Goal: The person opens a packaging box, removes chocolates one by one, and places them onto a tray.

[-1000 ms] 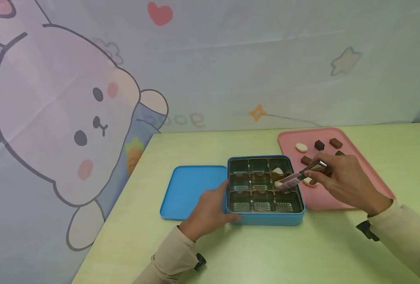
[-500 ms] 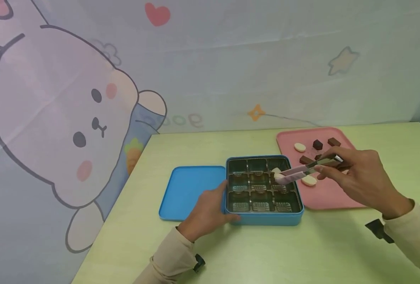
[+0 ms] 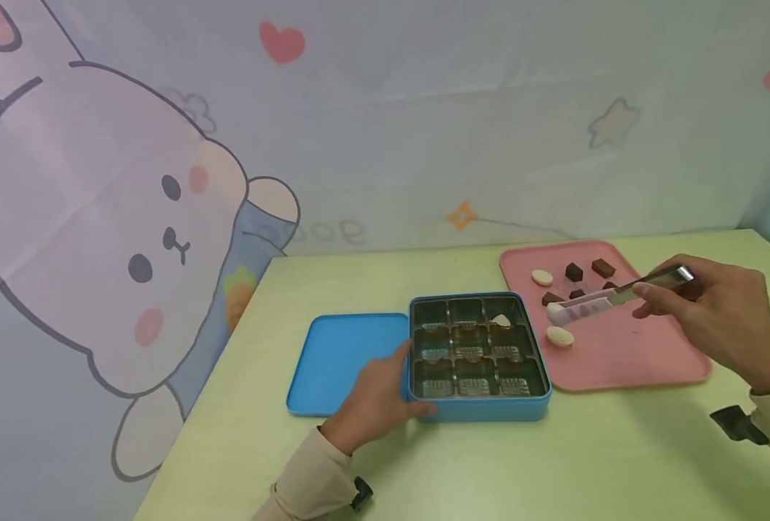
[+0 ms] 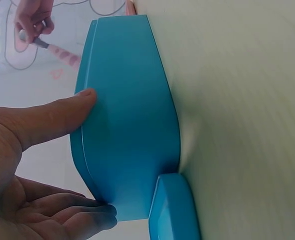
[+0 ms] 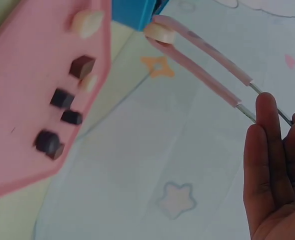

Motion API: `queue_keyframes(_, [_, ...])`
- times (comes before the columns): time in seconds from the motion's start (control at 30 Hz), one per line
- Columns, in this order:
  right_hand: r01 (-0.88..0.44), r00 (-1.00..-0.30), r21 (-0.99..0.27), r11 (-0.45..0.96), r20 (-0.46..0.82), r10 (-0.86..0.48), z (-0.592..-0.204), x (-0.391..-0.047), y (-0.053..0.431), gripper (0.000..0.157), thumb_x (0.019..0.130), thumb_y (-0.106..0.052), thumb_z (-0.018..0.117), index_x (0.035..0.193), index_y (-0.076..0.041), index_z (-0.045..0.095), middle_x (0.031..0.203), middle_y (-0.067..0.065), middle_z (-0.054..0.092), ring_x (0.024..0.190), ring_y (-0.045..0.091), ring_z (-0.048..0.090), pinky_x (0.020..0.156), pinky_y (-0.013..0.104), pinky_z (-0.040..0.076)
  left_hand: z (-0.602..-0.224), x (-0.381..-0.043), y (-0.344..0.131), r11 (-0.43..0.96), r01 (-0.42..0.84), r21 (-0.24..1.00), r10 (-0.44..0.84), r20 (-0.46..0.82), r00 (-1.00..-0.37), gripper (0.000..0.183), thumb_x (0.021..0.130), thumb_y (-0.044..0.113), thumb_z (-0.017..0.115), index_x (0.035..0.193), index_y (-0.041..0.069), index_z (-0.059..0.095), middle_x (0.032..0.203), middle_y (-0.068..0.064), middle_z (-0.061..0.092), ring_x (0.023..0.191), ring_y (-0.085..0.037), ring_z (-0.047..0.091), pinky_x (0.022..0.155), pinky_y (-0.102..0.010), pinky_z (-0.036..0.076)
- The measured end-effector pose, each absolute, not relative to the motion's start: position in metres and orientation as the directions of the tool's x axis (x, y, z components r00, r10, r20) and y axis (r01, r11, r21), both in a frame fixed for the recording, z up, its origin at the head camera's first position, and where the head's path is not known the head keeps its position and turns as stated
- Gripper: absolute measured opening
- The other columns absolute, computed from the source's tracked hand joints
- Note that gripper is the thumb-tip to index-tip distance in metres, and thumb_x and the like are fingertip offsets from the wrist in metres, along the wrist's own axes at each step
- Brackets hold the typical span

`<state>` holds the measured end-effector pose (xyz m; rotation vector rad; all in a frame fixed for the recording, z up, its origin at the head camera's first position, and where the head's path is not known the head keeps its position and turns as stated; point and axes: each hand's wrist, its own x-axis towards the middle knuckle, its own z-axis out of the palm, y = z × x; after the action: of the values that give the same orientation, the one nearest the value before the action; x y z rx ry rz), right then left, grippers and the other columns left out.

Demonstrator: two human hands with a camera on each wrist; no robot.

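My left hand [image 3: 373, 399] grips the near left corner of a blue tin [image 3: 489, 411], thumb on its front wall and fingers along the left side. Inside the tin is a nine-compartment plastic insert [image 3: 477, 387]; a white piece of chocolate [image 3: 502, 320] lies in its far right compartment. My right hand [image 3: 726, 315] holds metal food tongs [image 3: 648, 286] with pink tips above a pink tray [image 3: 645, 362]. Pinched between those tips is a white oval chocolate [image 5: 160, 34]. The right wrist view shows the tongs' arms slightly apart around it.
Dark and brown chocolates [image 3: 603, 268] and white ovals [image 3: 559, 336] lie on the tray, right of the tin. A blue lid [image 3: 346, 362] lies flat on the pale table [image 3: 554, 470], beside the tin's left side. A patterned cloth [image 3: 385, 145] hangs behind.
My right hand has drawn the tongs and white oval chocolate out of the tin, rightward and up over the tray. The left hand keeps its grip on the tin.
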<state>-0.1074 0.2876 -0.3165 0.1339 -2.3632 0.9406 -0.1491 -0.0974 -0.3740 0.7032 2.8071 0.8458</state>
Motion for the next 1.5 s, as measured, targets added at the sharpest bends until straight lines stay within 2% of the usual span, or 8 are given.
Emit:
queue_keyframes(0.3, [-0.224, -0.816, -0.512, 0.829, 0.563, 0.127, -0.335, -0.11, 0.313, 0.005, 0.089, -0.002, 0.072, 0.085, -0.004, 0.069, 0.058, -0.045, 0.054, 0.056, -0.028, 0.048, 0.049, 0.017, 0.031, -0.373, -0.151, -0.098, 0.725, 0.43, 0.539, 0.484, 0.046, -0.874, 0.1, 0.077, 0.033, 0.088, 0.154, 0.0, 0.034, 0.125, -0.019, 0.07, 0.117, -0.036, 0.065, 0.094, -0.047, 0.055])
queue_keyframes(0.37, [-0.213, -0.818, -0.498, 0.841, 0.562, 0.126, -0.339, -0.111, 0.317, 0.005, 0.09, -0.003, 0.072, 0.086, -0.004, 0.069, 0.055, -0.034, 0.06, 0.055, -0.028, 0.047, 0.049, 0.017, 0.032, -0.373, -0.151, -0.098, 0.728, 0.425, 0.538, 0.48, 0.044, -0.876, 0.1, 0.077, 0.034, 0.088, 0.154, -0.001, 0.034, 0.126, -0.019, 0.07, 0.118, -0.036, 0.065, 0.094, -0.047, 0.055])
queue_keyframes(0.53, [-0.186, -0.827, -0.472, 0.862, 0.549, 0.122, -0.346, -0.113, 0.321, 0.006, 0.091, -0.005, 0.07, 0.086, -0.002, 0.068, 0.061, 0.008, 0.072, 0.053, -0.024, 0.044, 0.046, 0.021, 0.03, -0.373, -0.152, -0.098, 0.725, 0.429, 0.539, 0.479, 0.053, -0.876, 0.101, 0.076, 0.034, 0.089, 0.153, -0.001, 0.034, 0.125, -0.019, 0.071, 0.117, -0.035, 0.066, 0.094, -0.046, 0.055])
queue_keyframes(0.6, [-0.181, -0.828, -0.452, 0.873, 0.55, 0.113, -0.347, -0.113, 0.321, 0.007, 0.091, -0.005, 0.07, 0.086, -0.002, 0.067, 0.063, 0.014, 0.072, 0.053, -0.023, 0.043, 0.046, 0.021, 0.029, -0.374, -0.152, -0.098, 0.719, 0.436, 0.541, 0.483, 0.063, -0.874, 0.1, 0.076, 0.034, 0.089, 0.153, -0.001, 0.035, 0.125, -0.019, 0.07, 0.117, -0.035, 0.066, 0.094, -0.046, 0.055])
queue_keyframes(0.93, [-0.16, -0.839, -0.423, 0.892, 0.534, 0.102, -0.35, -0.113, 0.322, 0.011, 0.094, -0.012, 0.068, 0.088, -0.002, 0.068, 0.066, 0.015, 0.074, 0.05, -0.013, 0.045, 0.049, 0.021, 0.03, -0.374, -0.153, -0.098, 0.724, 0.433, 0.537, 0.482, 0.055, -0.875, 0.1, 0.076, 0.035, 0.089, 0.153, -0.001, 0.035, 0.123, -0.019, 0.071, 0.117, -0.037, 0.066, 0.095, -0.047, 0.055])
queue_keyframes(1.37, [-0.125, -0.857, -0.459, 0.88, 0.497, 0.138, -0.35, -0.112, 0.324, 0.014, 0.094, -0.015, 0.07, 0.091, -0.001, 0.07, 0.069, 0.017, 0.075, 0.056, -0.026, 0.042, 0.054, 0.018, 0.032, -0.375, -0.152, -0.098, 0.723, 0.452, 0.523, 0.494, 0.066, -0.867, 0.099, 0.076, 0.033, 0.089, 0.152, -0.001, 0.036, 0.124, -0.019, 0.071, 0.118, -0.037, 0.065, 0.095, -0.047, 0.055])
queue_keyframes(1.43, [-0.123, -0.858, -0.478, 0.87, 0.492, 0.149, -0.35, -0.111, 0.323, 0.013, 0.093, -0.014, 0.07, 0.092, -0.001, 0.07, 0.068, 0.016, 0.074, 0.056, -0.027, 0.043, 0.054, 0.018, 0.032, -0.375, -0.152, -0.098, 0.721, 0.453, 0.524, 0.496, 0.067, -0.866, 0.099, 0.076, 0.033, 0.089, 0.152, -0.001, 0.036, 0.122, -0.019, 0.071, 0.116, -0.037, 0.066, 0.094, -0.046, 0.055])
queue_keyframes(1.5, [-0.132, -0.854, -0.496, 0.858, 0.496, 0.156, -0.349, -0.11, 0.322, 0.01, 0.093, -0.011, 0.07, 0.092, -0.001, 0.07, 0.064, 0.008, 0.074, 0.056, -0.029, 0.044, 0.053, 0.018, 0.032, -0.376, -0.152, -0.098, 0.72, 0.456, 0.522, 0.499, 0.067, -0.864, 0.099, 0.075, 0.034, 0.089, 0.152, -0.001, 0.036, 0.122, -0.018, 0.072, 0.115, -0.036, 0.067, 0.093, -0.046, 0.055])
